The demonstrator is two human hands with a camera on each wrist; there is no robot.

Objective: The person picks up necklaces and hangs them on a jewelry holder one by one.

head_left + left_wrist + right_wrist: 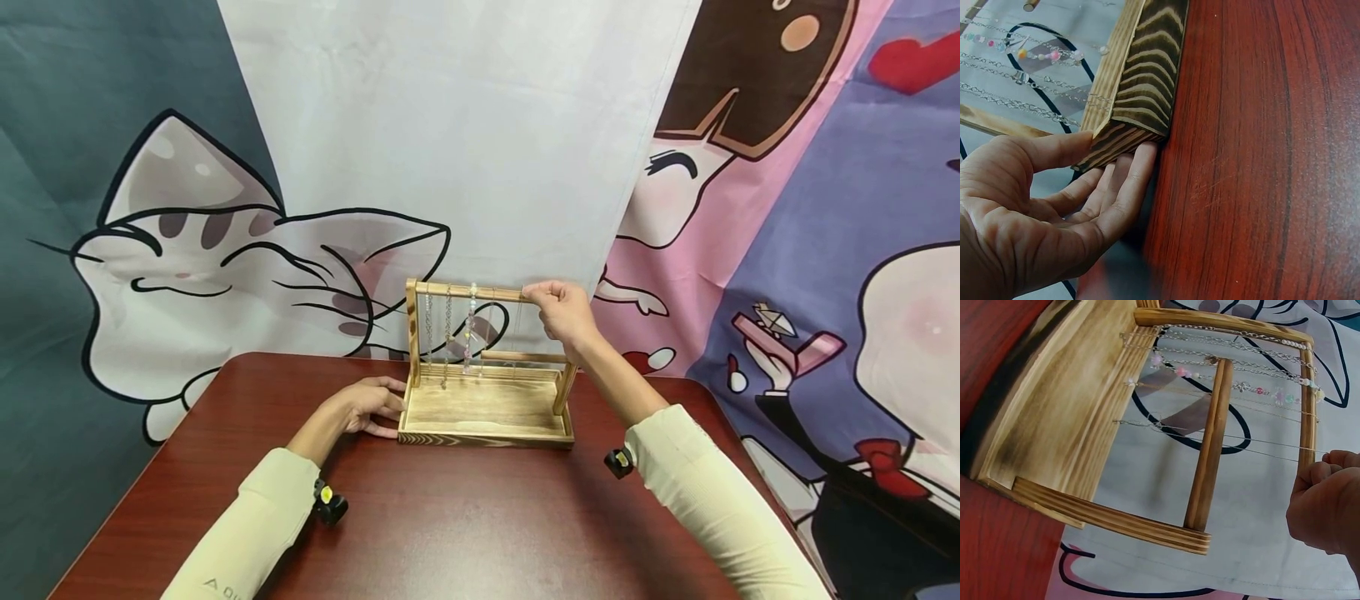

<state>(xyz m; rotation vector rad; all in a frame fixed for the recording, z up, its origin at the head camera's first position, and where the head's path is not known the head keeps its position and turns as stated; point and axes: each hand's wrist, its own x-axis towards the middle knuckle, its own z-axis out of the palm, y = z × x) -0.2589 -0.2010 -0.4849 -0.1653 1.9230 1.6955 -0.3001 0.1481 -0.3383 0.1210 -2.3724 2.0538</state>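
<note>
A wooden jewelry stand point(480, 408) with a shallow tray base stands on the table. Several necklaces, some of silvery chain point(447, 333) and one with coloured beads point(468, 337), hang from its top bar point(491, 292). My left hand point(367, 404) holds the tray's front left corner, thumb on the rim point(1088, 140) and fingers against the side and underneath. At the right end of the top bar, my right hand point(564, 312) pinches a thin necklace point(1272, 443) with curled fingers; the fingertips are partly hidden in the right wrist view.
A shorter, lower bar point(1213, 444) joins the right post point(1116, 522) of the stand. The reddish-brown table point(480, 517) extends in front. Right behind the stand hangs a cloth backdrop point(465, 150) with cartoon figures. A wrist camera point(330, 504) sits at the left sleeve.
</note>
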